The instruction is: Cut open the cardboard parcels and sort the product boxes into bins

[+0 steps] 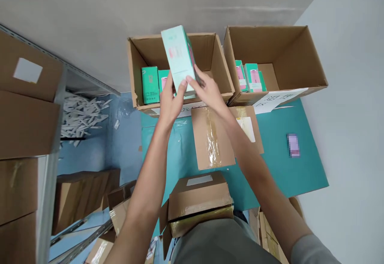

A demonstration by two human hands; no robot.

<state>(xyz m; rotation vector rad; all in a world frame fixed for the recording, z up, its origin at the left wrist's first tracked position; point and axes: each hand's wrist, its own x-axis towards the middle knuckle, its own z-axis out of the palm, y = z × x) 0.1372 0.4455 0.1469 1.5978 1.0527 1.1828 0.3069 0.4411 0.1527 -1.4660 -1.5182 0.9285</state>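
A pale green product box (176, 52) is tilted upright between my two hands, above the left open carton (220, 70). My left hand (171, 100) grips its lower left edge, thumb on the front face. On the lower right side, my right hand (208, 90) closes around it, with the thumb also on the front. Behind my hands, a darker green box (150, 85) and another green box (162, 76) with a pink picture stand inside the left carton. Part of that carton's inside is hidden by the held box.
A right open carton (285, 48) contains several green boxes (255, 78). On the teal table (270, 136) lie a flattened carton (207, 140) and a pixelated phone-like object (293, 145). An open carton (199, 196) sits against my body. Cartons (27, 124) fill a left rack.
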